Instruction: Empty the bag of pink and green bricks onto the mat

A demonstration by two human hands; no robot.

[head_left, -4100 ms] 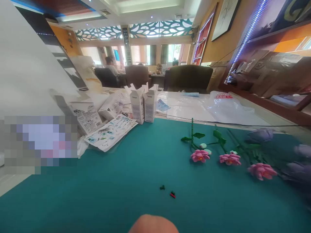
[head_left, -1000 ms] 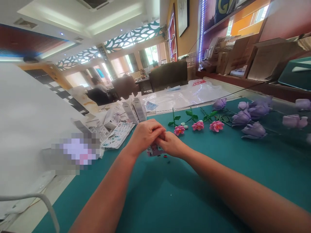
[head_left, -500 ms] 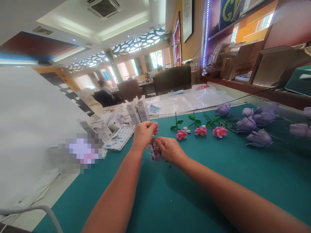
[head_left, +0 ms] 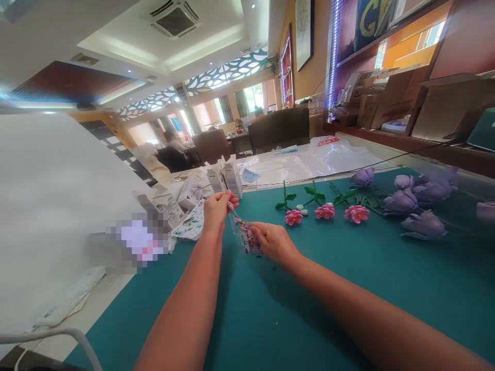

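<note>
Both hands hold a small clear plastic bag of pink and dark brick pieces above the teal mat. My left hand pinches the bag's upper corner, raised toward the far left. My right hand grips the bag's lower part close to the mat. The bag is stretched between them. Three pink brick flowers with green stems lie on the mat just beyond my right hand.
Several purple brick tulips lie at the right of the mat. White boxes and instruction sheets are piled at the far left. Clear plastic sheeting covers the table behind. A seated person and chairs are farther back.
My hands came into view and met over the mat. Since then my left hand has pulled up and left, away from my right hand, stretching the small bag between them.
</note>
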